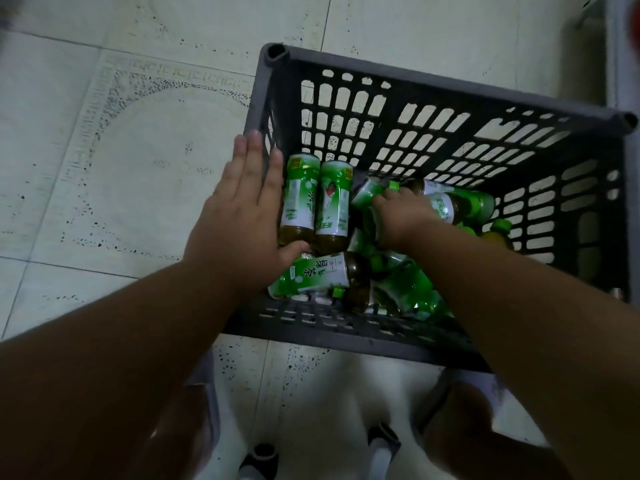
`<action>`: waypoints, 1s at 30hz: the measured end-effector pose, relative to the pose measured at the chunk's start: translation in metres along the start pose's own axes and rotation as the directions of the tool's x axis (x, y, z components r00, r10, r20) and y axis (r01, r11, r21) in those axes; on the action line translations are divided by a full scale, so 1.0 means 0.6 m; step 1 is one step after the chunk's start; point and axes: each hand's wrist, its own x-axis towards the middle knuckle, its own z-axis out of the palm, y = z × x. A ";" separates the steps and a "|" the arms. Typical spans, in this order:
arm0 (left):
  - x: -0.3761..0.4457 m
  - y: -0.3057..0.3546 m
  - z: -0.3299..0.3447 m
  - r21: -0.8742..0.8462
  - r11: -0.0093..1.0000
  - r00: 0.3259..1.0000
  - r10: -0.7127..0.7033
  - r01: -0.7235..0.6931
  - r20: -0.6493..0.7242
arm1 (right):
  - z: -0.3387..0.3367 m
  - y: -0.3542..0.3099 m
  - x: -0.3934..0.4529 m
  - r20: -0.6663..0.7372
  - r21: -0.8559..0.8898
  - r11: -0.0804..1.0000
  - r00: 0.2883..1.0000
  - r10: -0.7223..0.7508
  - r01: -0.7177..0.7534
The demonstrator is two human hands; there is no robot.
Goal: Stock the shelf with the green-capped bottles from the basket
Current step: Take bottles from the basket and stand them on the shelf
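Observation:
A dark grey slotted basket stands on the floor and holds several green-capped tea bottles with green and white labels. Two bottles lie side by side at its left wall, another bottle lies across the near side. My left hand is flat with fingers together, resting at the basket's left rim beside those two bottles, its thumb touching the near one. My right hand reaches deep into the middle and is closed around a green-capped bottle lying there.
Pale speckled floor tiles spread to the left and beyond the basket. A grey frame edge rises at the top right. My knees and feet show below the basket's near wall.

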 end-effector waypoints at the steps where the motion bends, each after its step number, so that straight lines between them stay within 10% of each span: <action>1: 0.000 -0.001 0.000 0.008 1.000 1.000 -0.001 0.001 -0.002 | 0.003 -0.003 0.001 -0.038 -0.014 1.000 0.999 -0.014 0.014; 7: 0.000 0.001 -0.002 0.000 1.000 1.000 -0.011 0.011 0.007 | 0.011 -0.013 -0.039 -0.121 0.095 0.970 0.970 -0.210 0.222; 10: 0.001 0.002 -0.003 0.042 0.999 1.000 0.002 -0.002 0.008 | 0.014 -0.008 -0.062 -0.229 0.464 0.886 0.966 0.120 0.000; 13: 0.001 0.003 -0.003 0.067 0.998 1.000 0.004 -0.004 -0.001 | 0.004 -0.009 -0.037 0.112 0.870 0.301 0.751 0.650 -0.391; 16: 0.002 0.003 -0.002 0.076 0.997 1.000 0.017 -0.016 -0.008 | 0.009 -0.016 0.000 0.488 0.835 -0.142 0.597 0.636 -0.532; 26: 0.002 0.002 -0.004 0.079 0.997 1.000 0.020 -0.021 0.008 | 0.040 -0.005 0.053 0.577 0.788 -0.566 0.611 0.543 -0.242; 30: 0.001 0.005 -0.013 0.104 0.994 0.998 0.008 -0.014 0.057 | 0.004 -0.029 0.009 0.333 0.832 -0.555 0.778 0.533 0.024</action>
